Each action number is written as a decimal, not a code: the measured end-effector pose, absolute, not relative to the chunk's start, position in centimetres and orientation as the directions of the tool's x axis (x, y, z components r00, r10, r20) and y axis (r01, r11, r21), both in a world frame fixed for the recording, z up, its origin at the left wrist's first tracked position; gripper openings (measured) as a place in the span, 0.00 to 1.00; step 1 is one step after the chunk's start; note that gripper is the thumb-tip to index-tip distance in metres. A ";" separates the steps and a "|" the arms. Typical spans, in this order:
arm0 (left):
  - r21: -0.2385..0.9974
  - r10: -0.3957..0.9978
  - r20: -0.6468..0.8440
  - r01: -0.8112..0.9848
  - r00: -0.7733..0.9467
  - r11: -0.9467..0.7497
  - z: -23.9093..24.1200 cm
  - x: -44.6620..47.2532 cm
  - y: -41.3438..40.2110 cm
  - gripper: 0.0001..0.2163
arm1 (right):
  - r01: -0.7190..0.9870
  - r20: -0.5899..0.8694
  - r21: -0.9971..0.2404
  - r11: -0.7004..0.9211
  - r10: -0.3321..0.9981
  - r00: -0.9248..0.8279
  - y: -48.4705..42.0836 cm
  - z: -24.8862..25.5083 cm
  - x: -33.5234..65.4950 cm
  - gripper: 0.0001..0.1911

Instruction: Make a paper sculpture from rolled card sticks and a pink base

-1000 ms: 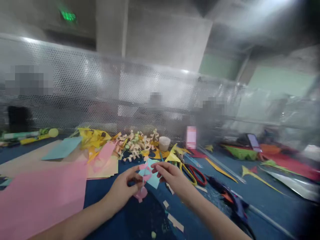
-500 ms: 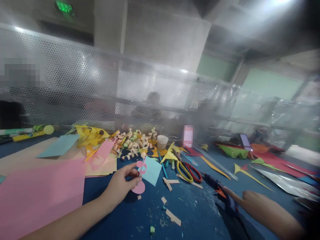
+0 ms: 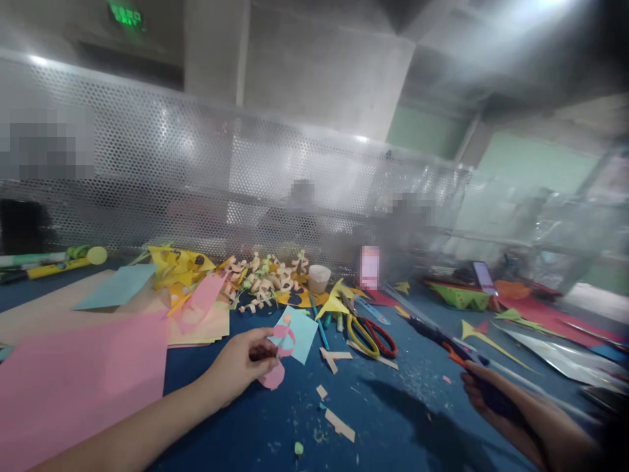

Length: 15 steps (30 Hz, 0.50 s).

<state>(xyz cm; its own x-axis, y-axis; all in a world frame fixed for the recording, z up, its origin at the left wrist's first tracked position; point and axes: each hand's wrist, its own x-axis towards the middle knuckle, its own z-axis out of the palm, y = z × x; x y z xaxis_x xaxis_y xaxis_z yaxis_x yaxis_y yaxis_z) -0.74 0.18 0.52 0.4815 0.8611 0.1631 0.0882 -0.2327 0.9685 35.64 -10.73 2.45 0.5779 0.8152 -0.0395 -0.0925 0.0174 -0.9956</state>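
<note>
My left hand [image 3: 246,364] pinches a small pink paper piece [image 3: 285,341], with a ring at its upper part, a disc below and a small pale bit on top. Behind it lies a light blue paper square [image 3: 304,328]. At the right, my right hand [image 3: 515,400] is closed around the handle of a dark glue gun [image 3: 447,342] with an orange trigger, its nozzle pointing up and left, raised over the table. Between the two hands lie scissors [image 3: 363,337] with yellow and red handles and several pale paper strips [image 3: 340,425].
Pink paper sheets [image 3: 88,387] cover the left of the blue table [image 3: 393,426]. Curled paper pieces [image 3: 270,282], yellow cut-outs [image 3: 179,265] and a white cup [image 3: 319,278] stand along the back. Red paper [image 3: 545,318] and plastic packaging [image 3: 565,357] lie right. A perforated metal screen [image 3: 147,164] rises behind.
My right hand has lifted the glue gun off the low spot near the table, up and to the right. My left hand has turned the pink paper piece slightly, so its ring shows more.
</note>
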 end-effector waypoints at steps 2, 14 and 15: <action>0.963 0.836 0.165 0.097 0.523 -0.251 0.5 -0.8 0.2 0.16 | -0.248 -0.164 -0.968 -0.029 0.822 0.546 -10.9 3.9 32.6 0.11; 0.986 0.856 0.140 0.003 0.498 -0.164 0.0 -0.5 0.2 0.14 | 0.583 0.145 -0.808 0.081 0.987 0.064 -11.2 5.9 20.5 0.18; 0.984 0.856 0.152 0.010 0.494 -0.180 0.0 -0.5 0.2 0.13 | 0.615 0.146 -0.784 0.082 0.988 0.055 -11.1 5.8 20.1 0.18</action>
<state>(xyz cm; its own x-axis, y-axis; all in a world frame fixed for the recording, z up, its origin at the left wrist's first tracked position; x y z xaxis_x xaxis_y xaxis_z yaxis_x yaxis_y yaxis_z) -0.46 0.18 0.01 0.4940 0.8560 0.1521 0.0099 -0.1805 0.9835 20.09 -11.14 5.83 0.0554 0.9877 0.1462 0.6152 0.0815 -0.7842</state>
